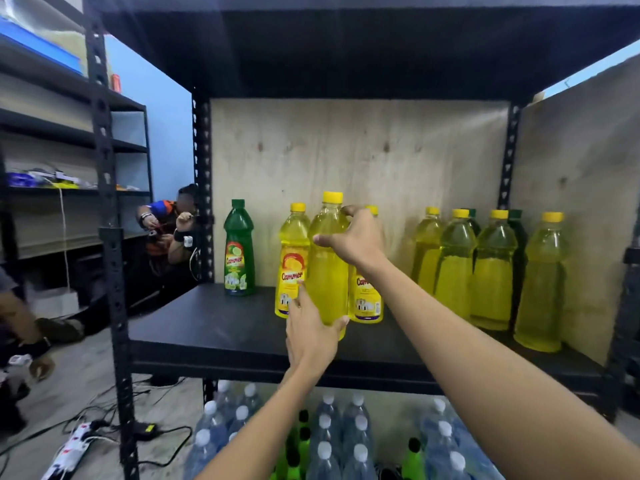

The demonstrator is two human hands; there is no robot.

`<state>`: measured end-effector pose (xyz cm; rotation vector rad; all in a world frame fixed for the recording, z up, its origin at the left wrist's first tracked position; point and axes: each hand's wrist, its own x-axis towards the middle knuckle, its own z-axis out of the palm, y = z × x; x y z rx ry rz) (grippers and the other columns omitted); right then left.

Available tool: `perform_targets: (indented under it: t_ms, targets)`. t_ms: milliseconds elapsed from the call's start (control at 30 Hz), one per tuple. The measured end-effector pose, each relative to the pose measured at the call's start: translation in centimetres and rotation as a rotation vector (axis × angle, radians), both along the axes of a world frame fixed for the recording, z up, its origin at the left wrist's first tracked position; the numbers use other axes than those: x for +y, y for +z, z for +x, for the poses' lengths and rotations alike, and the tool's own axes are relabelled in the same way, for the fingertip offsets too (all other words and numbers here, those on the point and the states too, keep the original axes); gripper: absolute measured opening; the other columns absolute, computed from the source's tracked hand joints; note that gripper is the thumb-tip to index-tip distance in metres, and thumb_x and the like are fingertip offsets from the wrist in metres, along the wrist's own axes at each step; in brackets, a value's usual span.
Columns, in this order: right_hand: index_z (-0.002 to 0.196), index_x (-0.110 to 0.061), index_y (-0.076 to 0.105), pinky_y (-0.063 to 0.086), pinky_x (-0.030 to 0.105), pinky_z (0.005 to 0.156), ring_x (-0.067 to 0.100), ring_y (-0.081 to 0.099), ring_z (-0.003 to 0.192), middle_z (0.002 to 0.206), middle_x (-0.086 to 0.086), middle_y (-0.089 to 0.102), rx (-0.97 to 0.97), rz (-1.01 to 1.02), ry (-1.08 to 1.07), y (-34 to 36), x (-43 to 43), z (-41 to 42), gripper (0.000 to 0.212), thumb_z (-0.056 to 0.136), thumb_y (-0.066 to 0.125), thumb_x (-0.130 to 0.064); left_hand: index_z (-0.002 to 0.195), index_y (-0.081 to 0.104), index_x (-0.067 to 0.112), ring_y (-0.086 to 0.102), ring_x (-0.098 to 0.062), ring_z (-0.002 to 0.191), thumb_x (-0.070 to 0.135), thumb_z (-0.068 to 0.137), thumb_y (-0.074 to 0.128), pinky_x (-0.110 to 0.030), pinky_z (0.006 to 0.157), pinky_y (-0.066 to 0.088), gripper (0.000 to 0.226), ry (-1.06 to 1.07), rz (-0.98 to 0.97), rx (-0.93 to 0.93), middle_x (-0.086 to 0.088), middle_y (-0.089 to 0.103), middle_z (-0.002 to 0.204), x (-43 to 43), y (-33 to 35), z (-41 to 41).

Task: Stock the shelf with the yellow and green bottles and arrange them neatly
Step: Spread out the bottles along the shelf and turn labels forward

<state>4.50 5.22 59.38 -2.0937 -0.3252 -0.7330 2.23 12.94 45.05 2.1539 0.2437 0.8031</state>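
I hold one yellow bottle [327, 271] upright over the black shelf board [207, 327], its label turned away. My left hand [311, 329] grips its base and my right hand [353, 237] grips its shoulder. Two labelled yellow bottles stand just behind it, one on the left [292, 258] and one on the right [367, 299]. A green bottle [239, 251] stands alone further left. Several yellow bottles [491, 271] form a row at the right, with dark green bottles [516, 216] partly hidden behind them.
Plywood panels [363, 150] close the shelf's back and right side. Below the shelf stand several clear water bottles [325, 441] and green bottles [412, 455]. Another rack [69, 140] stands at left. People crouch on the floor there, near cables and a power strip [74, 445].
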Motion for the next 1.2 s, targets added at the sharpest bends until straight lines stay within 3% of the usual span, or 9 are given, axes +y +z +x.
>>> perform_targets:
  t_ms: [267, 500, 633, 733, 867, 967, 1067, 1133, 1200]
  targets:
    - [0.129, -0.013, 0.061, 0.048, 0.033, 0.093, 0.028, 0.058, 0.122, 0.129, 0.013, 0.064, 0.052, -0.023, 0.058, -1.4, 4.7, 0.7, 0.074, 0.067, 0.087, -0.042, 0.156, 0.011, 0.021, 0.047, -0.035, 0.128, 0.048, 0.077, 0.078, -0.045, 0.099, 0.042, 0.106, 0.058, 0.002, 0.057, -0.012, 0.041, 0.141, 4.9, -1.7, 0.7]
    - [0.131, -0.017, 0.059, 0.048, 0.034, 0.095, 0.028, 0.058, 0.122, 0.129, 0.01, 0.063, 0.024, -0.027, 0.08, -1.9, 6.4, 2.5, 0.08, 0.063, 0.088, -0.047, 0.156, 0.008, 0.023, 0.047, -0.034, 0.128, 0.054, 0.079, 0.073, -0.046, 0.096, 0.043, 0.105, 0.081, 0.057, 0.066, -0.008, 0.04, 0.143, 7.0, -2.2, 1.3]
    - [0.124, -0.021, 0.056, 0.051, 0.034, 0.091, 0.023, 0.06, 0.111, 0.121, 0.006, 0.064, 0.198, 0.077, 0.228, -1.1, 5.6, 4.1, 0.07, 0.064, 0.09, -0.036, 0.154, 0.012, 0.033, 0.051, -0.031, 0.125, 0.059, 0.076, 0.073, -0.044, 0.097, 0.044, 0.102, -0.095, 0.069, 0.081, -0.004, 0.045, 0.139, 9.5, -2.5, 2.1]
    - [0.129, -0.021, 0.053, 0.056, 0.036, 0.089, 0.02, 0.061, 0.107, 0.12, 0.007, 0.062, 0.392, 0.144, 0.451, -0.2, 4.3, 4.6, 0.069, 0.069, 0.089, -0.019, 0.148, 0.023, 0.042, 0.055, -0.018, 0.123, 0.058, 0.072, 0.077, -0.042, 0.104, 0.046, 0.095, -0.313, 0.0, 0.111, 0.006, 0.053, 0.137, 11.8, -2.1, 2.6]
    - [0.137, -0.02, 0.052, 0.055, 0.039, 0.094, 0.022, 0.063, 0.109, 0.124, 0.007, 0.064, 0.264, 0.082, 0.355, -1.2, 5.0, 4.6, 0.081, 0.066, 0.09, -0.028, 0.155, 0.017, 0.036, 0.057, -0.005, 0.122, 0.042, 0.074, 0.082, -0.041, 0.107, 0.046, 0.104, -0.591, -0.12, 0.247, 0.015, 0.057, 0.137, 13.9, -1.0, 3.2]
    - [0.128, -0.018, 0.052, 0.047, 0.028, 0.085, 0.024, 0.059, 0.113, 0.124, 0.006, 0.061, 0.115, 0.044, 0.173, -1.9, 5.7, 3.8, 0.077, 0.065, 0.088, -0.043, 0.148, 0.033, 0.039, 0.063, -0.008, 0.113, 0.04, 0.068, 0.087, -0.042, 0.1, 0.052, 0.097, -0.474, -0.156, 0.2, 0.011, 0.063, 0.127, 12.4, -1.0, 3.3]
    - [0.127, -0.015, 0.044, 0.045, 0.032, 0.082, 0.031, 0.055, 0.115, 0.127, 0.012, 0.052, 0.062, 0.047, 0.05, -2.5, 6.6, 3.1, 0.086, 0.063, 0.085, -0.054, 0.139, 0.042, 0.042, 0.063, -0.015, 0.108, 0.065, 0.051, 0.083, -0.039, 0.093, 0.053, 0.1, -0.138, -0.141, 0.048, 0.006, 0.058, 0.124, 9.0, -1.8, 2.5]
    - [0.128, -0.012, 0.041, 0.047, 0.036, 0.087, 0.034, 0.053, 0.116, 0.128, 0.015, 0.05, 0.05, 0.05, 0.025, -2.9, 7.1, 3.0, 0.091, 0.062, 0.084, -0.057, 0.14, 0.04, 0.036, 0.059, -0.02, 0.113, 0.057, 0.059, 0.084, -0.036, 0.093, 0.047, 0.095, 0.028, -0.101, -0.006, 0.003, 0.052, 0.126, 7.6, -2.2, 2.0]
    - [0.129, -0.011, 0.04, 0.046, 0.039, 0.092, 0.034, 0.051, 0.119, 0.129, 0.017, 0.05, 0.071, 0.029, 0.029, -2.9, 6.8, 3.3, 0.094, 0.06, 0.085, -0.057, 0.137, 0.042, 0.034, 0.057, -0.019, 0.115, 0.054, 0.061, 0.085, -0.038, 0.094, 0.048, 0.09, 0.03, -0.076, -0.054, 0.003, 0.055, 0.123, 7.8, -2.4, 2.0]
